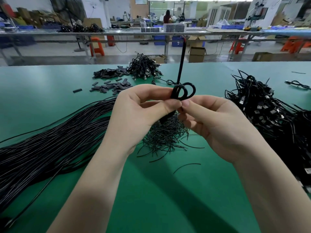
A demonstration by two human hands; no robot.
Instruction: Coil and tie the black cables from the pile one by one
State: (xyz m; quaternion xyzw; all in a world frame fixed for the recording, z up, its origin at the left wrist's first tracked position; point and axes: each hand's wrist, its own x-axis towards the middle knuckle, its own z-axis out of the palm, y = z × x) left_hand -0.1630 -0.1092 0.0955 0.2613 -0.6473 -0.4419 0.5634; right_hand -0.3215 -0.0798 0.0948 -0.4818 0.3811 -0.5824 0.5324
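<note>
A black cable [182,61] is held up over the green table [151,190], bent into two small loops with one straight end sticking up. My left hand [138,111] pinches the loops from the left between thumb and fingers. My right hand [207,118] pinches them from the right at the same spot, thumb tips almost touching. A long pile of loose black cables [50,140] lies at the left. Thin black tie wires [165,137] are heaped under my hands.
A heap of tied cables with USB plugs [269,111] fills the right side. Another bundle of cables [144,68] and grey sleeve pieces [111,81] lie farther back. Benches, boxes and people stand beyond the table's far edge.
</note>
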